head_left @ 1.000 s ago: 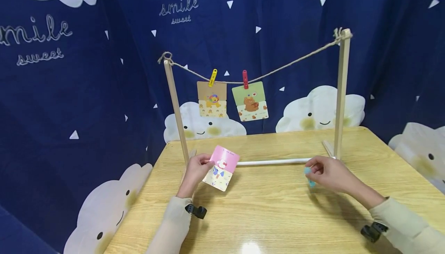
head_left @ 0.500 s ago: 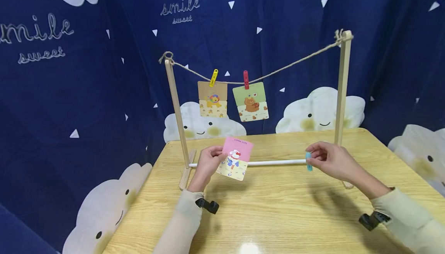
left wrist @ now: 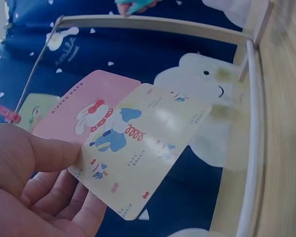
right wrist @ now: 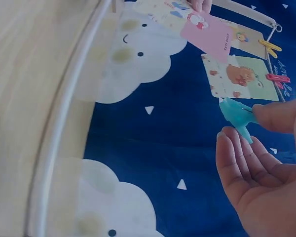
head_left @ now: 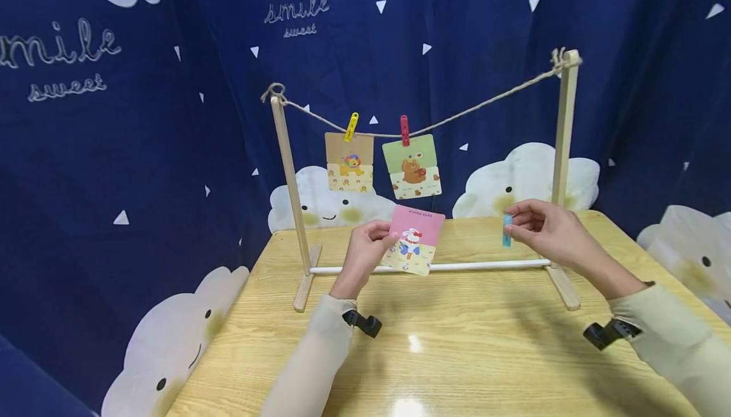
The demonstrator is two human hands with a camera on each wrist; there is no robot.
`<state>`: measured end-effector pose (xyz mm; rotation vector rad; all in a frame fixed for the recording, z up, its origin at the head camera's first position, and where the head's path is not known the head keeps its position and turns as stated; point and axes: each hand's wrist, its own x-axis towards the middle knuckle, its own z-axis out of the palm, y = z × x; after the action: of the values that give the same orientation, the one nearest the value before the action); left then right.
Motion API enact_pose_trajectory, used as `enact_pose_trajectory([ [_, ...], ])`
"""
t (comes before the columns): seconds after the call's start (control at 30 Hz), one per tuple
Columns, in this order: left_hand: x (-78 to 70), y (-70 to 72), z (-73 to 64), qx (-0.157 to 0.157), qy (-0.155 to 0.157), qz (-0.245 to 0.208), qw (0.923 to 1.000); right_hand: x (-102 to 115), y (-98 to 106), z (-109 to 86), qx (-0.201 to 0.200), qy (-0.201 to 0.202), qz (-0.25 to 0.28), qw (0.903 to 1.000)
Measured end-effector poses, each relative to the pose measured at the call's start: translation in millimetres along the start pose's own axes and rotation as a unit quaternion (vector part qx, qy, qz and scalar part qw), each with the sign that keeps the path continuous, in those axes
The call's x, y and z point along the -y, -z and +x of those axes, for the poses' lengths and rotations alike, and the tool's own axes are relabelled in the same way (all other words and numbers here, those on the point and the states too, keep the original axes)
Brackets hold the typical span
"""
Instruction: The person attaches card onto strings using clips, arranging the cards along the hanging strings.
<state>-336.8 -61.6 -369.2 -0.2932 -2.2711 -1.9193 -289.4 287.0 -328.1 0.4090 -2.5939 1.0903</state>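
My left hand point(head_left: 368, 253) pinches a pink and cream card point(head_left: 414, 240) with a white rabbit on it, by its left edge between thumb and fingers. In the left wrist view the card point(left wrist: 133, 133) faces the camera, tilted. To the right, my right hand point(head_left: 551, 233) holds a light blue clothespin point(head_left: 507, 231) between thumb and fingers. The right wrist view shows this clothespin point(right wrist: 238, 116) at the fingertips. Above, a lion card point(head_left: 349, 172) hangs from a twine line point(head_left: 485, 101) by a yellow clothespin point(head_left: 351, 127), and a bear card point(head_left: 415, 176) by a red one point(head_left: 405, 130).
Two wooden posts, left point(head_left: 291, 182) and right point(head_left: 564, 131), hold the twine, which sags in the middle. A white rod point(head_left: 485, 266) joins their feet low across the wooden table point(head_left: 457, 353). A dark blue curtain point(head_left: 188, 119) with clouds stands behind.
My left hand has carried the rabbit card up and to the right, below the hanging bear card. My right hand has risen with the blue clothespin, from below the rod to above it.
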Motion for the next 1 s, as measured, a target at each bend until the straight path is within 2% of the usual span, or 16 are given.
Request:
enact_pose_trajectory([
  [0.3, -22.3, -25.9, 8.3, 0.005, -0.022, -0.032, 0.9992, 18, 22, 20.1, -0.037, 0.019, 0.005, 0.9991],
  [0.53, -29.4, -51.4, 16.9, 0.012, -0.039, -0.071, 0.9966, 31, 40, 33.9, -0.064, 0.025, -0.004, 0.9977],
  [1.0, -48.9, -87.7, 31.2, -0.015, -0.051, -0.087, 0.9947, 56, 60, 62.6, -0.074, 0.029, 0.004, 0.9968],
])
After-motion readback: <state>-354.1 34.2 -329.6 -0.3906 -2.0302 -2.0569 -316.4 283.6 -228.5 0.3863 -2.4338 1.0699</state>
